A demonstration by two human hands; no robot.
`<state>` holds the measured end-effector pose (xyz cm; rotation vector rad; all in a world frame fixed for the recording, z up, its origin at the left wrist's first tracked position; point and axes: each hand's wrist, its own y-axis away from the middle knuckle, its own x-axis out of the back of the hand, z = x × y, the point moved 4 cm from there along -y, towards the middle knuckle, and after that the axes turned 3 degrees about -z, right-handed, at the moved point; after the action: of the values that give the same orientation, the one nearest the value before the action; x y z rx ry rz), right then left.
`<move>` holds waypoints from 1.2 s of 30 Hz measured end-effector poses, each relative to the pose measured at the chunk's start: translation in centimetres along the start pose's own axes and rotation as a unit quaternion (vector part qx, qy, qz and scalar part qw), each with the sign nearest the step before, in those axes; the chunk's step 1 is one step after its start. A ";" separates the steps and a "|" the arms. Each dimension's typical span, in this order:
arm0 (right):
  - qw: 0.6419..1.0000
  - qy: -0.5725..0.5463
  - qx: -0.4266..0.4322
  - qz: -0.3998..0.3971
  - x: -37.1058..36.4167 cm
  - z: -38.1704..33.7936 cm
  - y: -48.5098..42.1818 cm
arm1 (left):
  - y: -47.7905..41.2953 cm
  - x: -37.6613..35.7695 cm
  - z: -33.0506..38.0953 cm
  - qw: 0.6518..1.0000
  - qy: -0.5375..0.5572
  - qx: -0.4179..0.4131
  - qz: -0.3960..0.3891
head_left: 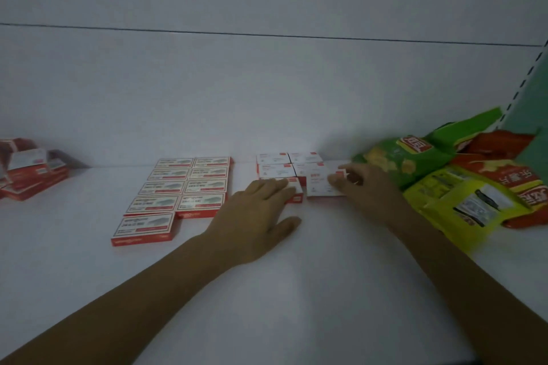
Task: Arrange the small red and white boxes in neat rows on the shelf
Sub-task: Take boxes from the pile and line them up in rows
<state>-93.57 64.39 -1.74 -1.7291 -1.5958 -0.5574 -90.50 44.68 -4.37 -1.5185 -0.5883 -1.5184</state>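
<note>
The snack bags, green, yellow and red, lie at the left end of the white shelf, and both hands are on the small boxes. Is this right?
Not quite. In the head view the green, yellow and red snack bags lie at the right end of the white shelf. The left hand and right hand are on the small red and white boxes.

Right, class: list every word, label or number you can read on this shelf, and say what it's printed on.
No text reads for certain.
Red-edged boxes: print too blurred.
Small red and white boxes: labels too small.
Green snack bag, red snack bag: big Chinese characters, upside down, blurred.
</note>
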 end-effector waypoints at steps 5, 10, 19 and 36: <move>0.998 0.005 0.059 -0.001 -1.7 -0.3 0.2 | 0.1 -0.1 0.2 0.999 0.017 -0.018 0.039; 0.995 0.077 0.067 -0.015 -2.2 0.5 -0.1 | 0.1 -0.2 -0.1 0.998 0.038 -0.017 0.052; 0.994 0.081 0.071 0.003 -0.8 0.5 0.0 | 0.2 -0.2 0.1 0.998 0.029 -0.008 0.050; 0.995 0.075 0.056 0.020 -0.8 0.9 0.0 | 0.2 -0.1 0.2 0.997 0.029 -0.029 0.069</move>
<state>-93.81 64.54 -2.93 -1.5950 -1.4560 -0.5533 -90.19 44.80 -4.49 -1.5209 -0.4000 -1.4780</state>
